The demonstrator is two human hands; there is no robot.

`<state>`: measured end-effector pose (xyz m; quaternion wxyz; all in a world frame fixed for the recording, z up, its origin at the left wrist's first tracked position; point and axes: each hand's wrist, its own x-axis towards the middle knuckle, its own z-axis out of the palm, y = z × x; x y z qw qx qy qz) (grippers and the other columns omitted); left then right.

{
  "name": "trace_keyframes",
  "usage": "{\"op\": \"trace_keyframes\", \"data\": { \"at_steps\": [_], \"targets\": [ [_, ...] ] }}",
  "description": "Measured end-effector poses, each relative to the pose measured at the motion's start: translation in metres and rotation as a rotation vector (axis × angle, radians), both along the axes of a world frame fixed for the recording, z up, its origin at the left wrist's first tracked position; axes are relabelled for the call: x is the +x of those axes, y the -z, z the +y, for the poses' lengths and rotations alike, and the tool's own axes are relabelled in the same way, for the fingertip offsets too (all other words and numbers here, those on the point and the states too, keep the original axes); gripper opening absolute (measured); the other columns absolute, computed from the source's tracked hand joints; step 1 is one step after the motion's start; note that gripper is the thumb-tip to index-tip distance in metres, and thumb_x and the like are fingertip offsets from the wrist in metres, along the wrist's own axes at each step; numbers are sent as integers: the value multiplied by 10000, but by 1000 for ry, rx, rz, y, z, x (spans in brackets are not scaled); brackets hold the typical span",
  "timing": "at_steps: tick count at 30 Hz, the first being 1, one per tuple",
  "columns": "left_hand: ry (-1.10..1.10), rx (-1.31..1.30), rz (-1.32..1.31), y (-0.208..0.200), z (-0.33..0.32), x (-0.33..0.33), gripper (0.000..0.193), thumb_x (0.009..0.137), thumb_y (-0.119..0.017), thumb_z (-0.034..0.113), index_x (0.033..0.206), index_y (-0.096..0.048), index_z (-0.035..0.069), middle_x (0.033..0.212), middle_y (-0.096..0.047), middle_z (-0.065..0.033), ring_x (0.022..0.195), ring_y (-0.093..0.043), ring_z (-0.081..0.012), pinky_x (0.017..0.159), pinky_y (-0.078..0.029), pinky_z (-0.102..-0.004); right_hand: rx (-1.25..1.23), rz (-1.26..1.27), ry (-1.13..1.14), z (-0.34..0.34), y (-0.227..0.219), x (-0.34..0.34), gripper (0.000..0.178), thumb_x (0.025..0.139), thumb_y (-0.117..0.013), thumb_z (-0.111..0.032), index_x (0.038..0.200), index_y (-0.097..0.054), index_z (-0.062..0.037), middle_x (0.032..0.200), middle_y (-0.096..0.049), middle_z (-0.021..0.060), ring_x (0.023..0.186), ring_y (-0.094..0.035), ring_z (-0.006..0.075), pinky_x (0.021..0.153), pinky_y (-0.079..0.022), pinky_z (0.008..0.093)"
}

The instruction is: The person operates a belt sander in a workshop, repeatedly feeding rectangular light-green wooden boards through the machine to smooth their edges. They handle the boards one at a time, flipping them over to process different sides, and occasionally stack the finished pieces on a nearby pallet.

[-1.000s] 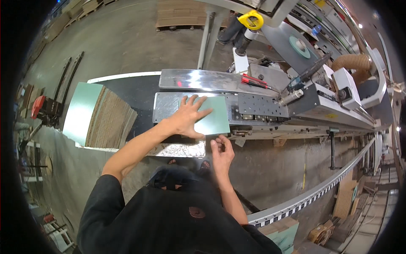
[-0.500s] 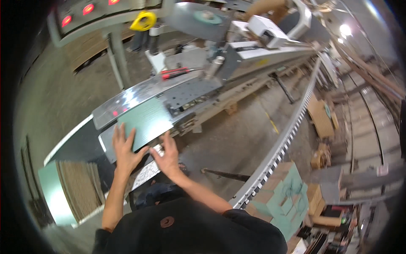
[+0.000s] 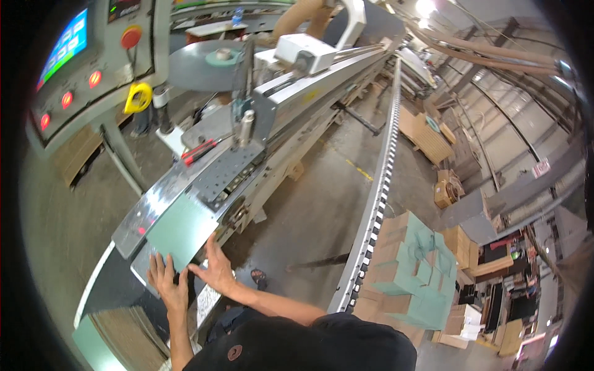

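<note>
A flat pale-green panel (image 3: pixel 179 227) lies on the metal infeed plate of a long machine. My left hand (image 3: pixel 167 285) rests at the panel's near-left edge, its fingers stretched out and slightly apart. My right hand (image 3: pixel 215 269) touches the near-right edge, thumb and fingers spread. Neither hand is wrapped round anything. Beside my left forearm stands a stack of panels (image 3: pixel 127 334) with brown edges and a green face. A red-handled tool (image 3: pixel 199 151) lies on the machine table beyond the panel.
A control box (image 3: pixel 93 68) with a lit screen and red buttons stands at the far left, a yellow tape roll (image 3: pixel 137 98) below it. A long roller rail (image 3: pixel 371 232) runs along the right. Past it sits a pile of green-faced boxes (image 3: pixel 411 272).
My view has swung right and upward, bringing the control box's screen into sight. Both hands stay at the green panel's near edge; the panel still lies on the plate.
</note>
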<state>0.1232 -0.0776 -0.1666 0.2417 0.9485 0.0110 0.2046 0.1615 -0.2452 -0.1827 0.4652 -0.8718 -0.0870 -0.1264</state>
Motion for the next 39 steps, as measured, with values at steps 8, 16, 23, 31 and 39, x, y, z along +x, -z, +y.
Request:
{"op": "trace_keyframes", "data": {
  "at_steps": [8, 16, 23, 31, 39],
  "targets": [
    [31, 23, -47, 11, 4, 3, 555, 871, -749, 183, 1389, -612, 40, 1526, -492, -221, 1481, -369, -391, 1190, -206, -584, 4, 35, -16, -2, -4, 2, 1165, 852, -816, -260, 1565, 24, 117, 1432, -405, 382, 1226, -554, 477, 989, -521, 453],
    [43, 14, -30, 13, 3, 3, 575, 882, -751, 169, 1423, -591, 57, 1557, -463, -201, 1492, -363, -365, 1196, -204, -557, 28, 43, -30, -4, 0, 4, 1180, 831, -832, -251, 1566, 16, 114, 1373, -451, 357, 1145, -594, 452, 917, -543, 454],
    [54, 5, -14, 4, -5, 5, 573, 884, -748, 156, 1419, -583, 30, 1562, -447, -221, 1492, -364, -359, 1192, -206, -554, 20, -41, -1, -8, 1, 9, 1199, 821, -838, -238, 1578, 32, 89, 1285, -507, 308, 1068, -619, 425, 859, -554, 447],
    [68, 25, -27, -1, -25, 24, 551, 854, -756, 163, 1362, -607, 10, 1477, -513, -272, 1451, -395, -423, 1187, -185, -603, 73, 55, -67, -27, 3, 26, 1200, 805, -851, -297, 1569, -25, 119, 1354, -465, 381, 1147, -580, 487, 927, -530, 474],
    [89, 18, -27, -17, -81, 68, 575, 812, -782, 162, 1310, -609, -68, 1430, -515, -345, 1470, -363, -443, 1188, -176, -596, 45, 24, -30, -78, -2, 68, 1247, 751, -896, -235, 1583, -26, 90, 1150, -552, 186, 903, -616, 305, 725, -549, 398]
  ]
}}
